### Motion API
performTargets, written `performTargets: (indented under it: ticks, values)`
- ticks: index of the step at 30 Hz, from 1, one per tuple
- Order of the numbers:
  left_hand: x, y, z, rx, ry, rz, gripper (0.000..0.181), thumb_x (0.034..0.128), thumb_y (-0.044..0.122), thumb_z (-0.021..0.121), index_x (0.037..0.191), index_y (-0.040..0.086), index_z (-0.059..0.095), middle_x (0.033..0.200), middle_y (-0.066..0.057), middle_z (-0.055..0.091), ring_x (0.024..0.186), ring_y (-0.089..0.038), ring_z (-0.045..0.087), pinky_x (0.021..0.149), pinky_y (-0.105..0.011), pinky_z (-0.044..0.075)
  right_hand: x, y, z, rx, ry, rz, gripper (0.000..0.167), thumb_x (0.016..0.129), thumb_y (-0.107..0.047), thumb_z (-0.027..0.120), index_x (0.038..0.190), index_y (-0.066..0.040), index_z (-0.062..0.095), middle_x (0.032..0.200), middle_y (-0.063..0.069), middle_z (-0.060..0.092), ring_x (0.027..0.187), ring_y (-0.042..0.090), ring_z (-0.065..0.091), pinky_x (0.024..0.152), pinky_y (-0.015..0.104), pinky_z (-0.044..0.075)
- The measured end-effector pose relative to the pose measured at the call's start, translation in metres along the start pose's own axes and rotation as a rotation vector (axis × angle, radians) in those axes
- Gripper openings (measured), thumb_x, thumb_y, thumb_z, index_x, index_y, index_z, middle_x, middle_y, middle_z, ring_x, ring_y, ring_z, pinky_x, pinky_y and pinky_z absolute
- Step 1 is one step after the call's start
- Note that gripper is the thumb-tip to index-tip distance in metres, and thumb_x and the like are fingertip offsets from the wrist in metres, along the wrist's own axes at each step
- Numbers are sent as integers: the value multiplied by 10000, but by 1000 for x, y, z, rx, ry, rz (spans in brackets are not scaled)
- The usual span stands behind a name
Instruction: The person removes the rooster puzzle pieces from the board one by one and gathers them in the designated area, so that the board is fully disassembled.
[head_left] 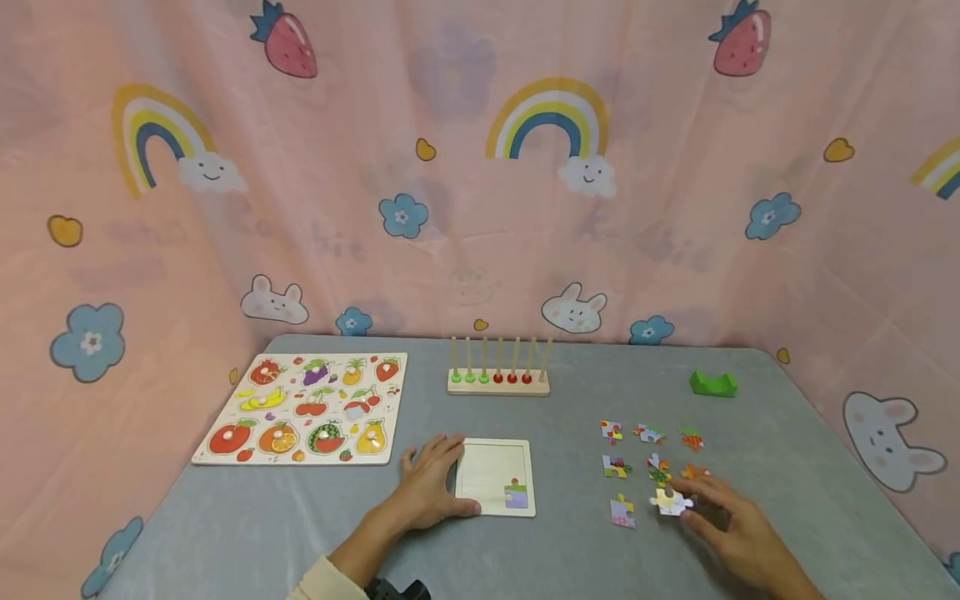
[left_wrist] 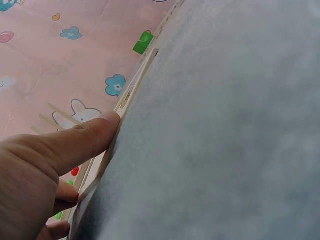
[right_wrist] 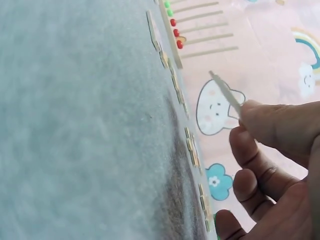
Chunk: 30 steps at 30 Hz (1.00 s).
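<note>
My left hand (head_left: 429, 487) holds the left side of a square wooden puzzle tray (head_left: 480, 446), thumb at the near edge and fingertips at the far left corner. One jigsaw piece (head_left: 515, 496), purple and green, lies in the tray's near right corner. Over the right of the table, my right hand (head_left: 738, 529) pinches a pale jigsaw piece (head_left: 670, 502) between thumb and forefinger. In the right wrist view that piece (right_wrist: 226, 94) is raised off the table, seen edge-on. Several loose jigsaw pieces (head_left: 622, 511) lie in rough rows just left of and beyond this hand.
A fruit peg board (head_left: 300, 408) lies at the left. A wooden bead counter (head_left: 498, 385) with upright rods and green and red beads stands behind the tray. At the back right sits a green block (head_left: 713, 383). A patterned pink curtain (head_left: 465, 250) borders the grey table (head_left: 570, 550).
</note>
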<state>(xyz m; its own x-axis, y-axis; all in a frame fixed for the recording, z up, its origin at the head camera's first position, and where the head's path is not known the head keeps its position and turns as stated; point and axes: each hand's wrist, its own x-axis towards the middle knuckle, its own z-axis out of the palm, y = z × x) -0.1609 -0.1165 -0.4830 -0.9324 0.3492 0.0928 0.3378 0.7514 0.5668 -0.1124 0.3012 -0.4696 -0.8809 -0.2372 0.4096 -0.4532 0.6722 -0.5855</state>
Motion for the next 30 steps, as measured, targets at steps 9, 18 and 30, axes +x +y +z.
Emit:
performTargets:
  ticks: [9,18,30]
  values:
    - [0,0,0,7,-3,-3,877,668,415,865,1366,14,518,1458,-85,426,1365,-344,281,1003,-655,76,-2,7,4,-20,-31,20,358,755,2,789,1095,-71,705,1053,-23,639,981,-6,528,833,46,314]
    - [0,0,-1,5,0,4,879,667,413,865,1366,8,516,1452,-91,431,1363,-347,283,1004,-654,72,-2,15,6,-58,-76,5,356,731,1,802,1068,-78,717,1006,-98,610,932,26,523,797,78,337]
    - [1,0,-2,4,-16,-2,867,673,418,867,1365,26,523,1460,-87,422,1367,-350,276,1005,-653,66,1,4,-2,-65,-53,12,411,764,-113,817,1145,-37,682,990,-32,572,845,84,517,685,233,452]
